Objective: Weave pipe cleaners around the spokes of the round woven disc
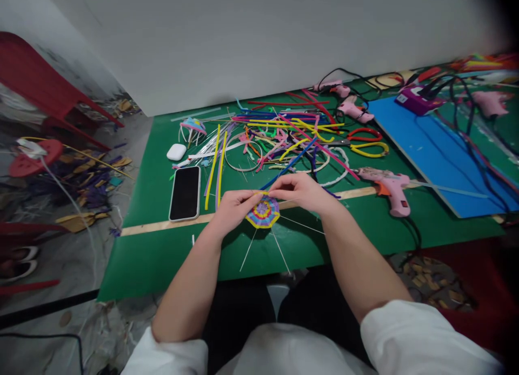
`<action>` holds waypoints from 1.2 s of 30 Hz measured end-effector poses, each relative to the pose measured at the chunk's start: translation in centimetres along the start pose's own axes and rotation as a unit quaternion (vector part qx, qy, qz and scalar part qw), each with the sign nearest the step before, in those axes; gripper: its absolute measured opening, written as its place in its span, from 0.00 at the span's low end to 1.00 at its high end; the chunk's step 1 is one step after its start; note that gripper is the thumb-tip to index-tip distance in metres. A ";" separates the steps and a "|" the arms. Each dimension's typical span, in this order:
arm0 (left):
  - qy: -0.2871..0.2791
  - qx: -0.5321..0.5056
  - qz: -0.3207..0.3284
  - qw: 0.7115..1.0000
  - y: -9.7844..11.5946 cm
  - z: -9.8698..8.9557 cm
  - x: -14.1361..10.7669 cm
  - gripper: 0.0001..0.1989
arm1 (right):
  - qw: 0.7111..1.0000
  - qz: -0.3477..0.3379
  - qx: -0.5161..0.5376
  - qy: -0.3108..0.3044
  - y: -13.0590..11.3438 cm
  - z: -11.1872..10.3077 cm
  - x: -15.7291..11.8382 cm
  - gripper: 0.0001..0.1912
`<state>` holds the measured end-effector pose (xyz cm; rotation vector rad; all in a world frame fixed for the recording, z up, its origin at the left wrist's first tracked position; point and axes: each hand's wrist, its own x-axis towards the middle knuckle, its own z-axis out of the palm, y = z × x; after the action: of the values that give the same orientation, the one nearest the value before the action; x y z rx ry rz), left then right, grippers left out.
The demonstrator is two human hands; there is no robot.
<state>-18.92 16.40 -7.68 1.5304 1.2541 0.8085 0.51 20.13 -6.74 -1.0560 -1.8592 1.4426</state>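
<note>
Between my two hands is a small woven disc (263, 211) with purple, pink, blue and yellow rings. Thin white spokes stick out of it toward me and to the right. My left hand (234, 207) pinches the disc's left edge between thumb and fingers. At its far edge, the fingertips of my right hand (298, 191) are closed on the yellow strand of the outer ring. Beyond my hands lie loose yellow pipe cleaners (213, 167) and a tangled heap of coloured pipe cleaners (279, 134).
A phone (185, 194) and a white earphone case (177, 152) lie left on the green table (154, 261). On the right are scissors (368, 148), a pink glue gun (391, 188) with its cord, and a blue board (438, 159). A red chair (48, 88) stands far left.
</note>
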 end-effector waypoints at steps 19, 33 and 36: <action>0.024 0.032 0.027 0.999 0.1 -0.1 -0.2 0.16 | 0.999 -0.010 0.017 0.025 0.1 0.3 0.2 0.11; -0.008 -0.107 -0.010 0.994 0.6 -0.9 -1.0 0.15 | 0.906 -0.174 0.352 -0.158 2.1 -1.3 -0.6 0.43; -0.025 -0.120 -0.015 0.992 0.8 -0.9 -1.1 0.15 | 0.908 -0.172 0.353 -0.149 1.8 -1.3 -0.8 0.42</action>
<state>-19.78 15.62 -6.55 1.3264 1.0983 0.8636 2.37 20.35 -8.08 -0.1526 -1.3991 1.8971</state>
